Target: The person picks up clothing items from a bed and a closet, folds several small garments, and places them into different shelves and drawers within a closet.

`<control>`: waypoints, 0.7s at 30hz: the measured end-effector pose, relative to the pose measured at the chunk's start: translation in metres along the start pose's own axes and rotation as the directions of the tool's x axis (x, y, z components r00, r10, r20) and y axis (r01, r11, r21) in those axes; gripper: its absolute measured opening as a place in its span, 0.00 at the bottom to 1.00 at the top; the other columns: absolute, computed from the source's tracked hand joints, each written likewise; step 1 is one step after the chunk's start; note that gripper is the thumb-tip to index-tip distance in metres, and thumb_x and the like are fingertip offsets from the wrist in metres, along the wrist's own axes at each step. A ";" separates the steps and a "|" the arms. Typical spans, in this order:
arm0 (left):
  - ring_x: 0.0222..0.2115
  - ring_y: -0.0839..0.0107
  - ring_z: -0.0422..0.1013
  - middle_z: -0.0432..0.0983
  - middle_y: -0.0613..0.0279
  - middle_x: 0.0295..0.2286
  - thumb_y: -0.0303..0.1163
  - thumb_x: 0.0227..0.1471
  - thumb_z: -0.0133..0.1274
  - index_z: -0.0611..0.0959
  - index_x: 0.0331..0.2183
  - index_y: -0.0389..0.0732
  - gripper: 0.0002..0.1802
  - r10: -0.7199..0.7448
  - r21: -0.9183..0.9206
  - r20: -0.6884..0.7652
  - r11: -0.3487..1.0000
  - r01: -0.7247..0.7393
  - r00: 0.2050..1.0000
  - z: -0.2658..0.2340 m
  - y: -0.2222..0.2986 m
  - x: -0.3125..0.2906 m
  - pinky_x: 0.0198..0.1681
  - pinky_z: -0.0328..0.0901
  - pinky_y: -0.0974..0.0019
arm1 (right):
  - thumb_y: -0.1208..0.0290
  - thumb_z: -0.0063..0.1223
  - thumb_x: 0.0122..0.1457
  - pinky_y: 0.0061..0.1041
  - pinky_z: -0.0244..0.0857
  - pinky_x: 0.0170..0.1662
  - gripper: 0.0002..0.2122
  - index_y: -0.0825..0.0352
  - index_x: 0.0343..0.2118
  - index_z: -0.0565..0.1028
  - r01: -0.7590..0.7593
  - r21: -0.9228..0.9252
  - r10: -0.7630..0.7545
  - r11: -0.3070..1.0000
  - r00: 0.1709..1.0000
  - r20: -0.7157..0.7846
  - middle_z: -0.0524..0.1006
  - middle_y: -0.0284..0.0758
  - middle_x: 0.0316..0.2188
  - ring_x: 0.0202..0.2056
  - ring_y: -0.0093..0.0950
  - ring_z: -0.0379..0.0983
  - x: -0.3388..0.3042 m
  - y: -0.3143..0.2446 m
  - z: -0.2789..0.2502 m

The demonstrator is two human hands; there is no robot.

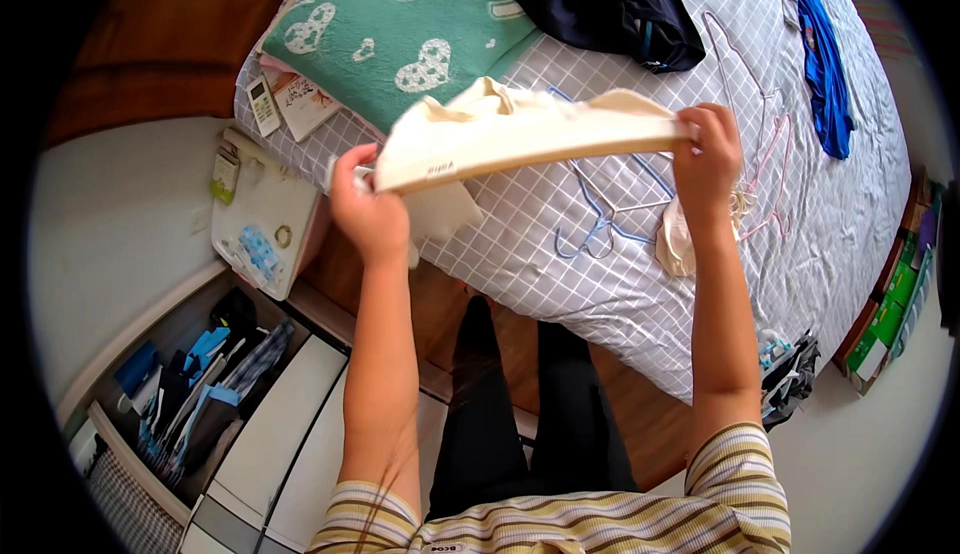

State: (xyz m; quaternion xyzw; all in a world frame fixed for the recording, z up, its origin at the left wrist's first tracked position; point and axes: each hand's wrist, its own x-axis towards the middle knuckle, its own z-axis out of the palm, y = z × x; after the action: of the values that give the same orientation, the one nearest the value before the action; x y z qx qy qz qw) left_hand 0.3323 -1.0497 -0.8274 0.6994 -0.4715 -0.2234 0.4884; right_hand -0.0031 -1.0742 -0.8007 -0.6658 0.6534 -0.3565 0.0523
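A cream garment [500,139] is stretched sideways between my two hands, above the near edge of the bed. Its long straight edge faces me, with small print towards the left end. My left hand [370,204] pinches the left end, fingers closed. At the other end my right hand [708,159] grips the corner, a little higher. Part of the cloth hangs loose below the left hand. Behind and under it, blue and white hangers [605,219] lie on the checked bedsheet [510,279]. A bunched cream cloth [676,241] rests beside my right forearm.
A green heart-patterned blanket [365,49], a black garment [605,4] and a blue garment [822,64] lie on the bed, with pink hangers [778,179] at right. At left stand a white bedside table [240,224] and an open drawer [130,449] of folded clothes.
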 end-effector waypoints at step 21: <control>0.14 0.77 0.61 0.71 0.58 0.29 0.19 0.48 0.41 0.71 0.42 0.42 0.17 -0.819 -0.293 0.292 0.415 0.861 0.494 -0.035 -0.068 -0.102 0.11 0.51 0.76 | 0.80 0.46 0.49 0.21 0.66 0.18 0.10 0.74 0.37 0.69 -0.911 0.365 0.754 0.192 0.375 0.539 0.72 0.38 0.21 0.19 0.22 0.70 -0.147 0.002 0.054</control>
State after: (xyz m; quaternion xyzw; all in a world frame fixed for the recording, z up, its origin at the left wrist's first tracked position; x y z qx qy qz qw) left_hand 0.3433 -0.9385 -0.8881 0.7114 -0.0251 -0.5646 0.4177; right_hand 0.0406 -0.9625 -0.9013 -0.1772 0.7392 -0.3758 0.5301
